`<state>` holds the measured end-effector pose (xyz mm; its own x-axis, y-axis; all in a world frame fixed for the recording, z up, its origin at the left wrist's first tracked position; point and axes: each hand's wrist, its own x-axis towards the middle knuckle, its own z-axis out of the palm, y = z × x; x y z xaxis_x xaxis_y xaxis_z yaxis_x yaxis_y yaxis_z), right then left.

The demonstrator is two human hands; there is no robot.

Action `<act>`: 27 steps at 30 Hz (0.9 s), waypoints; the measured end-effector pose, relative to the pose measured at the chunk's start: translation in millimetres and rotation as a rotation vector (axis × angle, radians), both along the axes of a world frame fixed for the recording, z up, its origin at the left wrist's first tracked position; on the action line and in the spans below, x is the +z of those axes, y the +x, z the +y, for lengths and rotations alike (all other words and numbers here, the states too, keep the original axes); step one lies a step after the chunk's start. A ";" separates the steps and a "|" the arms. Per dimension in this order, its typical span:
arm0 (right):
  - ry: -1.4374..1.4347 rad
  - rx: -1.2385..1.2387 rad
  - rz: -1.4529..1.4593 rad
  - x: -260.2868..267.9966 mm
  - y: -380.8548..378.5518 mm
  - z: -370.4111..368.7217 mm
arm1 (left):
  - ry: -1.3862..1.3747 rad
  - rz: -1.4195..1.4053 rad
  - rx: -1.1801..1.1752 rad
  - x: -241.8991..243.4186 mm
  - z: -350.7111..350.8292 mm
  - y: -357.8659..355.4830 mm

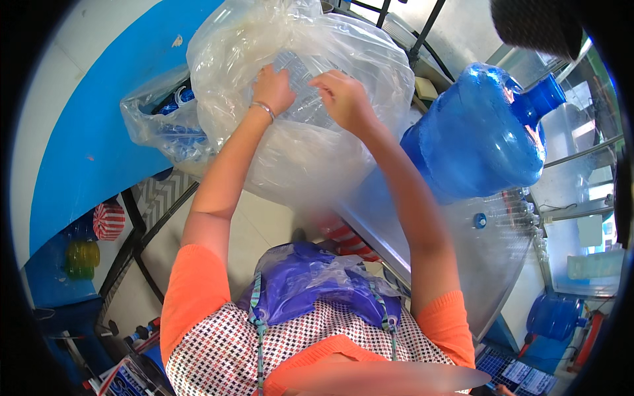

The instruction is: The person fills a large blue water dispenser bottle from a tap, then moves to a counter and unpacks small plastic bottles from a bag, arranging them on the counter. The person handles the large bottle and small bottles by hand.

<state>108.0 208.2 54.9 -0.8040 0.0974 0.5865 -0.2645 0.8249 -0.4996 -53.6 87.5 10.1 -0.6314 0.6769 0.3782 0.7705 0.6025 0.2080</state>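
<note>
A big clear plastic bag (307, 163) stands puffed up before me, its film bunched at the top. Both my hands are over its middle. My left hand (274, 91), with a bracelet at the wrist, has its fingers curled against the film; whether it grips the film is hidden. My right hand (344, 101) is bent at the fingers, a short way to the right. I cannot tell whether anything is between its fingertips. Between the hands shows a greyish, see-through textured material (309, 109), which I cannot identify.
On the metal table (446, 267) at right lies a large blue water jug (475, 138), near a blue cap (479, 221) and several clear bottles (517, 213). Left of the big bag is a smaller clear bag (173, 133) with blue items. A purple apron (292, 277) covers my lap.
</note>
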 end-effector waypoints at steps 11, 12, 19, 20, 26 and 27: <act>0.606 -0.363 -0.383 -46.7 -44.1 23.9 | 0.141 -0.040 0.216 -16.9 -10.2 -69.7; 0.583 -0.339 -0.457 -24.4 -29.2 26.6 | 0.209 -0.061 0.097 -13.4 -12.1 -71.2; -0.157 -0.099 -0.653 85.9 31.4 64.7 | 0.094 -0.307 -0.360 -19.8 -5.0 -60.6; -0.066 -0.286 -0.562 84.0 27.9 71.6 | 0.039 -0.300 -0.398 -25.6 3.7 -57.2; -0.454 -0.613 -0.544 58.1 24.0 71.6 | -0.078 -0.505 -0.392 -47.2 48.5 -48.5; -0.321 -0.488 -0.505 56.1 32.7 62.0 | -0.111 -0.527 -0.374 -44.9 49.1 -48.8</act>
